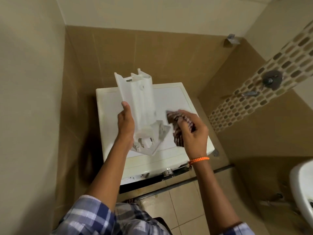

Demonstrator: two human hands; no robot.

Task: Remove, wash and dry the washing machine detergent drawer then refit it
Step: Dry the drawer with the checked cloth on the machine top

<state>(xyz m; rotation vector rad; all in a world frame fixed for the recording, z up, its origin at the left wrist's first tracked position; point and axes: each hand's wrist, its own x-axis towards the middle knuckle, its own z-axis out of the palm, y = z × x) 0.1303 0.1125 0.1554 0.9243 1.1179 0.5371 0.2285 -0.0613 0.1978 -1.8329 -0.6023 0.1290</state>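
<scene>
Left hand (126, 122) gripped the detergent drawer (140, 106) along its left edge, thumb up near the drawer's mid-length, fingers wrapped behind and out of my sight. Right hand (193, 131) was closed round a bunched checked cloth (176, 126), maroon and white, knuckles toward me; an orange cord bracelet (199, 159) sat on that wrist.

The drawer was out of the machine, held in the air above the washing machine (177, 99) top. Its long axis ran roughly 6 to 12 o'clock, tipped slightly toward 11. The broken-looking, angular front end pointed down at 6, toward me; the far end with its ribbed channels pointed up at 12, toward the back wall. I was looking at the plain underside or back face, so I could not tell what lay in its compartments.

The cloth sat at 3 o'clock from the drawer's lower end, just beside it; whether it touched the plastic I could not tell, the cloth being blurred.

Both forearms came up from 6 o'clock, left one nearly straight, right one angled in from 5. Blue-and-white checked sleeves (88, 217) showed at the bottom edge.

Further out: a silver knob (167, 171) on the machine's front at 6, a tap (250, 93) and a round valve (271, 80) on the mosaic strip at 2 o'clock, a white basin (300, 180) rim at 4.
</scene>
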